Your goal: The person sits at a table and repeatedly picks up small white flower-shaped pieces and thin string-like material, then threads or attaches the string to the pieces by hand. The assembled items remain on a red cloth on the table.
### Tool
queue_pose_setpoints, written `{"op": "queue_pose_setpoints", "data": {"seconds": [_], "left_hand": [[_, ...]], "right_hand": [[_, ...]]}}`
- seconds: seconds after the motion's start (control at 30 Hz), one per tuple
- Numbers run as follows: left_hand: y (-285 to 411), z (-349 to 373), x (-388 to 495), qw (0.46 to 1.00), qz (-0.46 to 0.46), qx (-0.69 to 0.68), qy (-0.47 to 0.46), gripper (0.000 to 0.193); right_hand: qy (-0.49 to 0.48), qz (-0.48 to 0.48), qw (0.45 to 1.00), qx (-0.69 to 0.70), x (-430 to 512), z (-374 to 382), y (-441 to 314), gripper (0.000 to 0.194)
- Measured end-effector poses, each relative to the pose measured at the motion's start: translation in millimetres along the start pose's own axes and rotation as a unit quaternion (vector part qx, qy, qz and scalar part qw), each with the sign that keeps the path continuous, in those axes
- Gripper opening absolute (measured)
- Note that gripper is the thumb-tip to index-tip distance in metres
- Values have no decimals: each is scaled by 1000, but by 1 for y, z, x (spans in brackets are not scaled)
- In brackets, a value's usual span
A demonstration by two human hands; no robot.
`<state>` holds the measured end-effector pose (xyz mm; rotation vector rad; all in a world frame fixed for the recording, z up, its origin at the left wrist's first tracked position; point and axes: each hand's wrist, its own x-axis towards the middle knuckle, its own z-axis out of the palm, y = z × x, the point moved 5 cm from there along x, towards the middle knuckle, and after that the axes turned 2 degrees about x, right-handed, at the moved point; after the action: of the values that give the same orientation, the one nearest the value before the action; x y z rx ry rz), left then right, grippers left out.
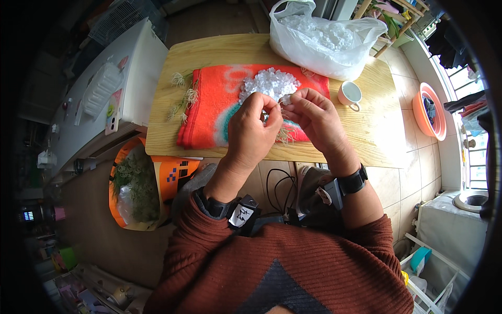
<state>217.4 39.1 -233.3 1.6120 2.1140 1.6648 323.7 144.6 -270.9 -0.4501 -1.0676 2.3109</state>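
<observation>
My left hand [253,127] is pinched at thumb and forefinger around a thin pale stem [279,103], mostly covered by the fingers. Close beside it, my right hand [315,114] grips a small translucent white petal piece [286,99] between its fingertips. Below the hands, a pale green artificial sprig [285,134] shows its branching tips; whether it joins the pinched stem is hidden. Just beyond my fingers lies a heap of white petal pieces [270,82] on a folded red-orange towel [211,102]. More artificial sprigs [191,97] rest along the towel's left edge.
On the wooden table [364,133], a cup [350,93] stands right of the towel. A plastic bag [313,59] full of white pieces sits at the back right. An orange bag [115,196] of greenery [137,188] is below left; a white cabinet [133,74] stands left.
</observation>
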Motion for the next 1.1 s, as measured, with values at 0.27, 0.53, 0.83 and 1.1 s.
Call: {"op": "queue_pose_setpoints", "data": {"seconds": [0.27,0.53,0.83,1.1], "left_hand": [[11,-1,0,994,71,81,19,18],[-1,6,-1,998,29,44,-18,12],[-16,12,-3,988,-80,-114,-69,12],[-26,14,-6,977,-145,-136,-83,11]], "right_hand": [[13,-3,1000,-22,-3,3,0,10],[-27,-96,960,-263,-6,14,-7,14],[14,-187,880,-436,-9,14,-14,6],[-33,-343,748,-567,-15,30,-13,10]]}}
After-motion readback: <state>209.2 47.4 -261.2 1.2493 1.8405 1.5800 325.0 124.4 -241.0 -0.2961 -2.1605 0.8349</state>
